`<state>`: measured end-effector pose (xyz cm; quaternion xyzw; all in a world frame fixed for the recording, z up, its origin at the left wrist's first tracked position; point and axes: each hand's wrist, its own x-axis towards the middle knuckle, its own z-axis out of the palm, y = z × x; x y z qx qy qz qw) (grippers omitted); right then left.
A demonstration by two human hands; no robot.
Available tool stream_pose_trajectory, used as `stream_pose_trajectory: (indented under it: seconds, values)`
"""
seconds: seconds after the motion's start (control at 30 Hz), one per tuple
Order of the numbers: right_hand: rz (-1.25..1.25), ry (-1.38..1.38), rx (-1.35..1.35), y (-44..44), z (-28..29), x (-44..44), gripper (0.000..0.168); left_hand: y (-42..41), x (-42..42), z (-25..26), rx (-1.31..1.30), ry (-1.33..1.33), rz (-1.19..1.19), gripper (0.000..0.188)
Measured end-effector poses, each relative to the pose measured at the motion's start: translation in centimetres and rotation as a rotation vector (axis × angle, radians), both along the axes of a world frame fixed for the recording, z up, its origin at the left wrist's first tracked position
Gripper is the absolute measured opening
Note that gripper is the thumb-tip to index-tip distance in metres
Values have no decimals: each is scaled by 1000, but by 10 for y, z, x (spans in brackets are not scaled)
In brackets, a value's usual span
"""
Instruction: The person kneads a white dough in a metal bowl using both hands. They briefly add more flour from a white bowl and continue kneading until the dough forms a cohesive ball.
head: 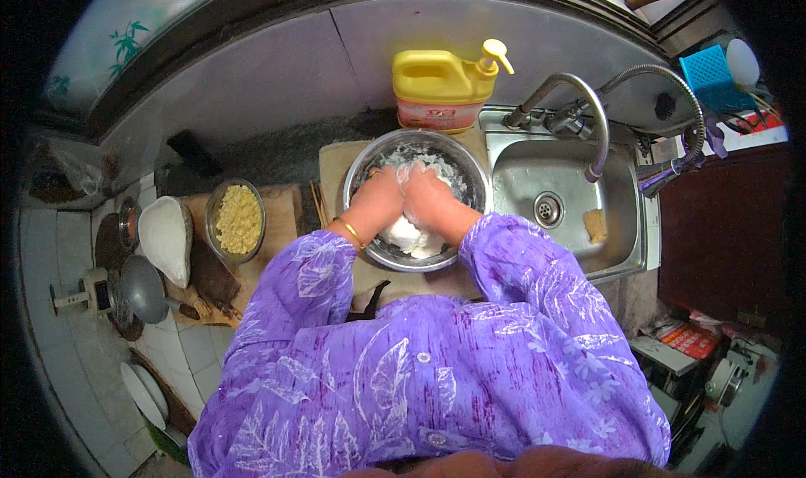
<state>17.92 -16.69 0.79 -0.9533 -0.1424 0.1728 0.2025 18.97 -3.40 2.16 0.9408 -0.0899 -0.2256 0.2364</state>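
Note:
A round stainless steel bowl (480, 182) sits on a beige board (334, 157) in front of me. White dough (412, 237) and loose flour lie inside it, with sticky bits on the inner wall. My left hand (380, 191) and my right hand (423, 191) meet over the middle of the bowl, above the dough. White, doughy matter coats the fingers where they touch. Both hands point away from me with fingers curled inward; whether dough is pinched between them is hidden. To the left, a bowl of yellow crumbly food (238, 218) stands on a wooden board.
A yellow pump jug (441, 88) stands right behind the bowl. The steel sink (516, 232), with an arched faucet (601, 125) and a sponge (594, 225), adjoins on the right. Farther left are a sack of white powder (165, 239) and a small pan (145, 289). Chopsticks (320, 202) lie beside the bowl.

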Motion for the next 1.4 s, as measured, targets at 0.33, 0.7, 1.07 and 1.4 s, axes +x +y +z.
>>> stream_pose_trajectory:
  seconds: [0.33,0.7,1.07,1.4]
  values:
    - [178,113,198,-30,16,35,64,4,1,6,-55,25,-75,49]
    - [445,-280,-126,-37,34,-36,28,18,-38,30,94,-88,-347,73]
    - [176,-60,-206,-16,13,-23,35,-5,-32,-6,177,-140,-172,30]
    - [112,62,-90,-27,2,12,56,-7,0,-14,33,-132,-46,35]
